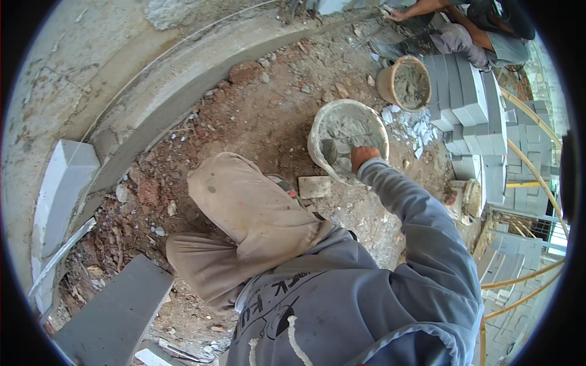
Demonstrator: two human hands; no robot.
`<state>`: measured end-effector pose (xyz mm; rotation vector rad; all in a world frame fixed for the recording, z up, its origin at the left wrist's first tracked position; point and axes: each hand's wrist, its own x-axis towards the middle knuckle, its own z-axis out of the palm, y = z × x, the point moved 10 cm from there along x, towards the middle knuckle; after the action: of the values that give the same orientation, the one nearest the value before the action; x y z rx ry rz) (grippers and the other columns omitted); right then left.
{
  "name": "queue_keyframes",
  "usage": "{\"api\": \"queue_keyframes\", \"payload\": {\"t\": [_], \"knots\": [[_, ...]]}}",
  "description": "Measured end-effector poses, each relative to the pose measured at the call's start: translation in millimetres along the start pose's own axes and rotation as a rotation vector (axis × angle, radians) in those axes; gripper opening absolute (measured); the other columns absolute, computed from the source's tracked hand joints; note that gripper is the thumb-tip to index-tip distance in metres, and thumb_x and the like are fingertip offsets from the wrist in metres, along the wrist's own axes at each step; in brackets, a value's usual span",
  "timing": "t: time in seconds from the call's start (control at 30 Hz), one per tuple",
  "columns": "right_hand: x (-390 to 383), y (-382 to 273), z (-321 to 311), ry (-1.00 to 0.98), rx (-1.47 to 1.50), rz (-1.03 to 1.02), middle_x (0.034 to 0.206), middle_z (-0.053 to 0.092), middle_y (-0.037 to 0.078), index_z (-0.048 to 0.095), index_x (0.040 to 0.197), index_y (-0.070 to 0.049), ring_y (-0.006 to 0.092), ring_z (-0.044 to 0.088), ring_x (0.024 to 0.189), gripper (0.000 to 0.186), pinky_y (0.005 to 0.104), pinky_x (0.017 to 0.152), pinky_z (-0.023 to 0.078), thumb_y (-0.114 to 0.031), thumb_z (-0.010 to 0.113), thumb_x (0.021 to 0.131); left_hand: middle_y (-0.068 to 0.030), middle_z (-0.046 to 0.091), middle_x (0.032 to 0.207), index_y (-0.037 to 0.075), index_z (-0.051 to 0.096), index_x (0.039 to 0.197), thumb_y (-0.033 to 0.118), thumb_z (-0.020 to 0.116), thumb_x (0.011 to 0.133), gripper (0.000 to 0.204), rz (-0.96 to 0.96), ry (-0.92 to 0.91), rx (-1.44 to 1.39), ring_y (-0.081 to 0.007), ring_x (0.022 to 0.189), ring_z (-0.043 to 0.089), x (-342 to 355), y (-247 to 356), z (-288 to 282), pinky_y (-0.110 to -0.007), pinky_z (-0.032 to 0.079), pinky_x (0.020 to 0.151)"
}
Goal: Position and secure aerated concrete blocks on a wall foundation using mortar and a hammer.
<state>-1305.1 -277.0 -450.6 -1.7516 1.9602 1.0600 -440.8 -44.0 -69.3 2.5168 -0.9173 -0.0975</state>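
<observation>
My right hand (pixel 365 157) is closed over the right rim of a round pale bucket (pixel 314 135) of wet grey mortar (pixel 351 125). It seems to grip a mortar-coated trowel (pixel 330 151), whose blade lies in the mix to the left of the fist; the handle is hidden by my fingers. My right arm in a grey sleeve (pixel 415 201) reaches forward to the bucket. My left hand is out of view. Beyond the bucket stands a smaller tan bucket (pixel 384 85), also holding mortar.
A co-worker's hand (pixel 400 13) is at the low wall (pixel 213 58) at the far side. Grey blocks (pixel 467 91) are stacked at right, beside yellow hoses (pixel 531 168). Single blocks (pixel 64 183) and a grey slab (pixel 116 311) lie at left. Rubble (pixel 244 104) covers the ground.
</observation>
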Motion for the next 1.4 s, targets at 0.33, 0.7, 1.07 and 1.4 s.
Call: {"api": "queue_keyframes", "payload": {"t": [0.33, 0.7, 1.07, 1.4], "knots": [[-10, 72, -12, -0.192, 0.416, 0.185, 0.097, 0.071, 0.014, 0.069, 0.106, -0.007, 0.0284, 0.067, 0.093, 0.047, 0.0392, 0.082, 0.052, -0.025, 0.081, 0.063, -0.0197, 0.057, 0.122, -0.005, 0.048, 0.133, 0.040, 0.062, 0.088, 0.065, -0.018, 0.006, -0.020, -0.0279, 0.106, 0.056, -7, 3, 1, -0.037, 0.044, 0.093], [-59, 104, 34, 0.204, 1.026, 0.049, 0.088, 0.071, 0.013, 0.067, 0.106, 0.001, 0.0210, 0.067, 0.078, 0.041, 0.0357, 0.069, 0.054, -0.015, 0.077, 0.070, -0.0178, 0.057, 0.121, -0.005, 0.047, 0.134, 0.043, 0.064, 0.087, 0.070, -0.123, 0.024, -0.118, -0.0249, 0.104, 0.055, 4, -38, -39, -0.033, 0.043, 0.092], [-77, -53, -68, 0.055, 1.808, -0.241, 0.082, 0.059, 0.007, 0.049, 0.124, -0.002, 0.0163, 0.059, 0.062, 0.046, 0.0305, 0.052, 0.052, 0.000, 0.059, 0.079, -0.0211, 0.052, 0.128, -0.006, 0.041, 0.139, 0.048, 0.064, 0.085, 0.079, -0.136, 0.082, -0.086, -0.0252, 0.110, 0.053, -33, -51, -51, -0.033, 0.039, 0.096], [102, -220, -146, -0.084, 1.891, -0.389, 0.071, 0.060, 0.008, 0.055, 0.101, -0.004, 0.0196, 0.056, 0.046, 0.022, 0.0342, 0.040, 0.046, -0.010, 0.064, 0.082, -0.0197, 0.050, 0.131, -0.004, 0.041, 0.140, 0.045, 0.064, 0.086, 0.076, -0.127, 0.128, -0.078, -0.0251, 0.114, 0.050, -50, -42, -55, -0.033, 0.037, 0.099]]}}
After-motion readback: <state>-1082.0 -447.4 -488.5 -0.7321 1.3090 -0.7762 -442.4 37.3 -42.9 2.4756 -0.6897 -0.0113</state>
